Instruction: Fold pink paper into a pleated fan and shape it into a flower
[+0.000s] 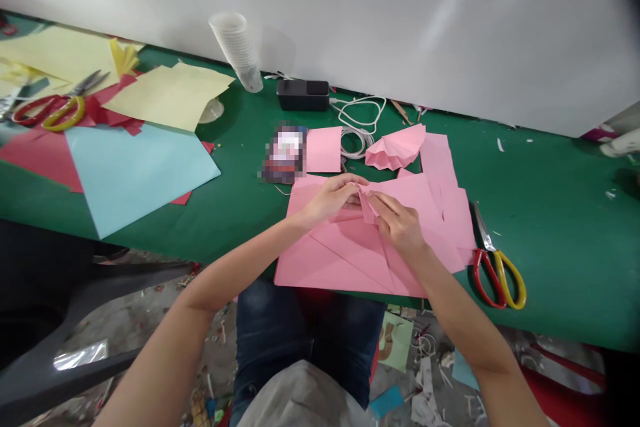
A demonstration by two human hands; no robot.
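Note:
Both hands meet over a spread of pink paper sheets (340, 260) at the table's near edge. My left hand (337, 195) pinches the left side of a small folded piece of pink paper (369, 209). On its right side, the fingers of my right hand (400, 219) are closed on the same piece. Creases show in the paper between the fingertips, though the hands hide part of it. Just beyond them lies a fan-folded pink paper (397, 147), with a pink square (324, 150) to its left.
Scissors with red and yellow handles (495, 273) lie right of the sheets. Behind are a black box (303, 95), a coiled white cable (357, 140) and a leaning stack of plastic cups (237, 50). Leftward lie blue paper (135, 167), yellow paper (170, 93) and more scissors (63, 107).

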